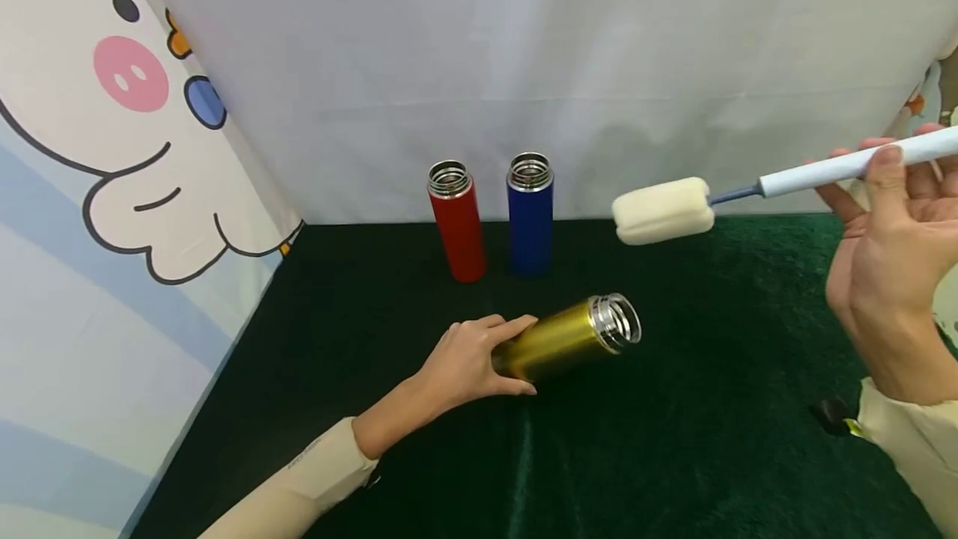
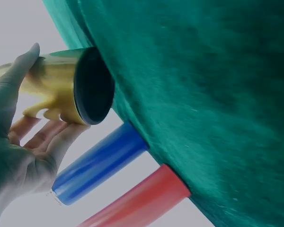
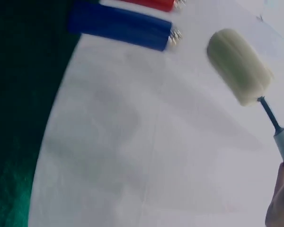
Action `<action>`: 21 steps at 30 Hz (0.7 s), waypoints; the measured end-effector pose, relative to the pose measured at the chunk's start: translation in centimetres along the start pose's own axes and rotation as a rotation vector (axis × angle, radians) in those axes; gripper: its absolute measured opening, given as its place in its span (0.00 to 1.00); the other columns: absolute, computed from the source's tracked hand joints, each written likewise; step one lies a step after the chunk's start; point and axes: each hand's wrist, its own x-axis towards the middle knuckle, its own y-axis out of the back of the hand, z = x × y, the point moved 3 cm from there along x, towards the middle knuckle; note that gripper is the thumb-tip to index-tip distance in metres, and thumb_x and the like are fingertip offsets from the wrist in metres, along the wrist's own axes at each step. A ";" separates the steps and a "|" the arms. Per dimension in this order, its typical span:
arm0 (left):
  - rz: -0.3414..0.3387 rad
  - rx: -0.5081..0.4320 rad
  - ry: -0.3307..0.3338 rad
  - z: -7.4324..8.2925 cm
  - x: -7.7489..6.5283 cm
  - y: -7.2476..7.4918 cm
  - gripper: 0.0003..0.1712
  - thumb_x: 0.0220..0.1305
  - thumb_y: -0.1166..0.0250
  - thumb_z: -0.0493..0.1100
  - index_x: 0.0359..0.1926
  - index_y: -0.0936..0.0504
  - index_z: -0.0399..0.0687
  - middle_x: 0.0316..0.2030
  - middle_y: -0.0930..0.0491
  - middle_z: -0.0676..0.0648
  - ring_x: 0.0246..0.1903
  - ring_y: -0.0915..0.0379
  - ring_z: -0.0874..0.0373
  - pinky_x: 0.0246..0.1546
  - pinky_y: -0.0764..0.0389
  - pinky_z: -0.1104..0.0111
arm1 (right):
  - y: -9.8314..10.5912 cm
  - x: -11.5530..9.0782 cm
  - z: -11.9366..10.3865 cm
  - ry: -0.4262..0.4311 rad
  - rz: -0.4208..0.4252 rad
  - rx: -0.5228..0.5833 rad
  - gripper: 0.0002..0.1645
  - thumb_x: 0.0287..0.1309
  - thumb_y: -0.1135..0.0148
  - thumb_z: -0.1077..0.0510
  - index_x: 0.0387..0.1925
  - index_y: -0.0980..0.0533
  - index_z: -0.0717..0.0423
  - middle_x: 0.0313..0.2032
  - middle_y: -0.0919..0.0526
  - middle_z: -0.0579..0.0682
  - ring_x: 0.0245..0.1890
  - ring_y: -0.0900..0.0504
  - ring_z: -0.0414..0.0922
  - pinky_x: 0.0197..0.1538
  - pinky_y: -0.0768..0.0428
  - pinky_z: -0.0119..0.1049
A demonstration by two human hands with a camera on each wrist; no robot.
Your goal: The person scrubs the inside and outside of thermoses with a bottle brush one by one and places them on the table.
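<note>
My left hand (image 1: pixel 467 360) grips a gold bottle (image 1: pixel 561 338) near its base. The bottle has no lid on it and tilts over, its steel mouth pointing right. In the left wrist view its dark base (image 2: pixel 94 87) faces the green cloth. At the right, my right hand (image 1: pixel 894 248) holds a bottle brush by its pale handle (image 1: pixel 816 173), thumb on one side and fingers on the other. The brush's cream sponge head (image 1: pixel 662 210) points left, raised and apart from the gold bottle.
A red bottle (image 1: pixel 460 231) and a blue bottle (image 1: pixel 530 223) stand upright without lids at the back, near a white cloth backdrop (image 1: pixel 464 48). Dark green cloth (image 1: pixel 674 439) covers the table. A cartoon-printed panel (image 1: pixel 90 231) rises along the left.
</note>
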 end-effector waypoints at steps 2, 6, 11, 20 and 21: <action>-0.020 0.029 -0.015 0.3 0.1 -0.1 0.47 0.51 0.22 0.64 0.71 0.27 0.61 0.43 0.18 0.50 0.34 0.23 0.63 0.38 0.15 0.70 | -0.3 -0.4 0.6 -0.040 -0.062 0.044 0.19 0.66 0.41 0.70 0.57 0.30 0.70 0.43 0.22 0.63 0.39 0.13 0.53 0.42 0.11 0.38; -0.028 0.047 -0.007 0.5 0.1 -0.1 0.47 0.51 0.22 0.65 0.71 0.27 0.62 0.42 0.18 0.50 0.33 0.24 0.64 0.37 0.16 0.71 | -0.3 -1.7 1.6 -0.035 -0.210 0.010 0.17 0.66 0.42 0.73 0.55 0.29 0.73 0.41 0.18 0.63 0.37 0.11 0.52 0.43 0.11 0.39; 0.000 0.009 0.022 0.2 0.0 -0.1 0.47 0.51 0.21 0.64 0.71 0.27 0.64 0.43 0.18 0.50 0.35 0.22 0.63 0.39 0.16 0.71 | 0.7 -1.7 1.8 -0.010 -0.271 -0.059 0.16 0.67 0.44 0.74 0.55 0.28 0.72 0.40 0.17 0.62 0.37 0.10 0.49 0.43 0.11 0.36; 0.053 0.009 0.082 -0.2 0.3 -0.3 0.47 0.49 0.21 0.65 0.69 0.25 0.58 0.41 0.17 0.50 0.33 0.23 0.63 0.36 0.17 0.71 | 1.3 -2.5 1.5 -0.128 -0.432 0.024 0.18 0.69 0.53 0.79 0.58 0.31 0.78 0.41 0.15 0.62 0.36 0.09 0.51 0.42 0.12 0.39; 0.044 0.011 0.080 -0.1 0.3 -0.3 0.47 0.50 0.21 0.65 0.70 0.25 0.59 0.41 0.17 0.50 0.33 0.24 0.63 0.36 0.17 0.71 | 1.2 -2.7 1.5 -0.146 -0.429 0.057 0.18 0.69 0.54 0.79 0.59 0.31 0.78 0.41 0.16 0.63 0.37 0.10 0.52 0.42 0.12 0.40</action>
